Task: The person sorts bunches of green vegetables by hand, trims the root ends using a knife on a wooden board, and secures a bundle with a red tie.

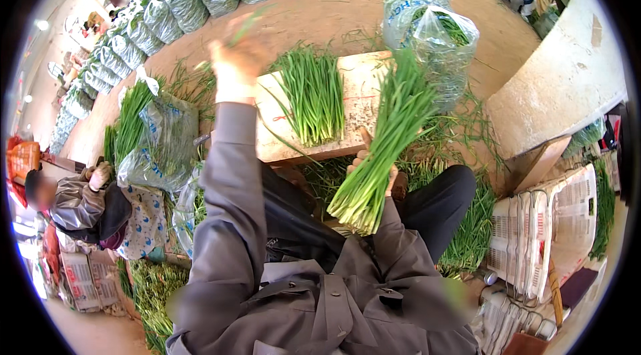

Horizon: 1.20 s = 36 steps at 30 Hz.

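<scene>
My right hand (361, 156) is closed around a thick bunch of garlic chives (394, 134), held at a slant above my lap. The pale stem ends point toward me, and the green tips reach over the right end of a low wooden board (364, 74). Out past the board's left end is my left hand (234, 64), smeared by motion, so its fingers do not show clearly. A blurred green blade (250, 26) appears at that hand; whether it is gripped I cannot tell. Another pile of chives (312, 98) lies on the board, stems toward me.
Clear plastic bags of greens (434, 41) stand beyond the board's right end. Another filled bag (160, 141) is at left, near a seated person (87, 205). Loose chives (467, 241) cover the floor at right, beside white plastic crates (534, 241). Bagged greens line the far left.
</scene>
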Motion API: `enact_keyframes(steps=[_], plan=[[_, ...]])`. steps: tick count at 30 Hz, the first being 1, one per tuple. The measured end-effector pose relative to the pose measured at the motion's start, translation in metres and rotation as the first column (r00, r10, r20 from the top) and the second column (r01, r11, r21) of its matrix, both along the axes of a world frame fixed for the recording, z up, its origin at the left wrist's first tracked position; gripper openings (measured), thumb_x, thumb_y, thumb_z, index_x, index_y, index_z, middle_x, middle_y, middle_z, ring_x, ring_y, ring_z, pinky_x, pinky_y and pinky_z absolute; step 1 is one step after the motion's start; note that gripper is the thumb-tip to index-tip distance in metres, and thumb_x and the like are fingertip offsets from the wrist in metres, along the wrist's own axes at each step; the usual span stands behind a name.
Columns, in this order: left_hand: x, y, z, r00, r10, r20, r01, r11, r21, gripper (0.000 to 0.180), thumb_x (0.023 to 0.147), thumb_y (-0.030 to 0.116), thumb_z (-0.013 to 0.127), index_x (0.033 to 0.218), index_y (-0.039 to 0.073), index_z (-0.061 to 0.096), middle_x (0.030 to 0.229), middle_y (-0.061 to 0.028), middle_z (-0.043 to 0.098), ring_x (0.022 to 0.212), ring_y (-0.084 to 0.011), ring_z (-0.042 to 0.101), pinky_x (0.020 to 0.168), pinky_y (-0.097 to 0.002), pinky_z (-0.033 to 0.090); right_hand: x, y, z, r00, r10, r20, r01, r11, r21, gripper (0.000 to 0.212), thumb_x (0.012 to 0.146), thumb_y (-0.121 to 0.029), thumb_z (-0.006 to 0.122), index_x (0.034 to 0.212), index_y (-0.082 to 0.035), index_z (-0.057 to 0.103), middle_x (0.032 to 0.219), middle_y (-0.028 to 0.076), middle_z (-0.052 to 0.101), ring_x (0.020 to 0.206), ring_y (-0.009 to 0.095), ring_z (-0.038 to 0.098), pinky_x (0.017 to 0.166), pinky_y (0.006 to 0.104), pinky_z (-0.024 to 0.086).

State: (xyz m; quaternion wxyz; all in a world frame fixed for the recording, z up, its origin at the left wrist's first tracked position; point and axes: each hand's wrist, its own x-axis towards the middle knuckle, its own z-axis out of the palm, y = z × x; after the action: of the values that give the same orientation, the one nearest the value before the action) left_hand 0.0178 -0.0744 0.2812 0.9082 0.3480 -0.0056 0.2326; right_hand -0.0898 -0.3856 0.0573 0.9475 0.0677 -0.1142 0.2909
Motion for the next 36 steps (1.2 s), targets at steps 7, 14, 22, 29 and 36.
enact_keyframes(steps=[7,14,22,29,36], plan=[[-0.138,0.236,-0.173,0.718,0.201,-0.667,-0.496,0.820,-0.287,0.119,0.089,0.069,0.069,0.170,0.007,0.007,0.176,-0.0158,0.015,0.161,-0.0344,0.020,0.130,-0.0514,0.019,0.034,-0.011,-0.064,0.982,-0.179,-0.053,0.151,0.928,-0.340,0.106,0.083,-0.043,0.087,0.165,-0.007,0.031,0.111,0.005,0.066,0.096,0.023,0.065,0.092,0.0428,0.059],[-0.126,0.101,-0.253,0.662,0.424,-0.618,0.486,0.385,0.784,0.062,0.081,0.005,0.081,0.141,0.005,0.064,0.127,-0.0100,0.070,0.108,-0.0214,0.067,0.085,-0.0363,0.057,0.075,-0.006,-0.087,0.982,-0.177,-0.073,0.110,0.835,-0.539,0.075,0.084,-0.054,0.082,0.139,-0.008,0.061,0.123,0.010,0.071,0.107,0.028,0.072,0.090,0.0466,0.065],[-0.134,0.036,-0.288,0.871,0.395,-0.293,0.485,-0.593,0.643,0.043,0.073,0.010,0.076,0.115,0.007,0.074,0.097,-0.0189,0.073,0.098,-0.0377,0.070,0.087,-0.0445,0.056,0.107,0.024,-0.030,0.985,-0.170,0.038,0.154,0.750,-0.643,0.107,0.088,-0.050,0.077,0.167,0.001,0.027,0.109,0.006,0.070,0.089,0.018,0.070,0.080,0.0350,0.063],[-0.126,0.057,-0.252,0.734,-0.014,-0.679,0.628,-0.367,0.686,0.054,0.077,0.031,0.084,0.125,0.007,0.076,0.110,-0.0209,0.077,0.109,-0.0331,0.073,0.100,-0.0406,0.056,0.167,0.029,-0.056,0.987,-0.046,0.156,0.148,0.655,-0.741,0.090,0.088,-0.043,0.077,0.159,0.001,0.044,0.125,0.009,0.071,0.106,0.020,0.071,0.096,0.0362,0.060],[-0.031,0.009,-0.220,0.869,-0.023,-0.494,0.209,0.922,0.327,0.077,0.107,0.055,0.058,0.162,0.006,0.039,0.160,-0.0201,0.049,0.144,-0.0331,0.051,0.118,-0.0456,0.042,0.207,0.087,-0.020,0.965,0.236,0.114,-0.004,0.449,-0.893,0.057,0.098,-0.030,0.072,0.145,0.001,0.060,0.138,0.014,0.068,0.123,0.023,0.067,0.110,0.0363,0.052]])
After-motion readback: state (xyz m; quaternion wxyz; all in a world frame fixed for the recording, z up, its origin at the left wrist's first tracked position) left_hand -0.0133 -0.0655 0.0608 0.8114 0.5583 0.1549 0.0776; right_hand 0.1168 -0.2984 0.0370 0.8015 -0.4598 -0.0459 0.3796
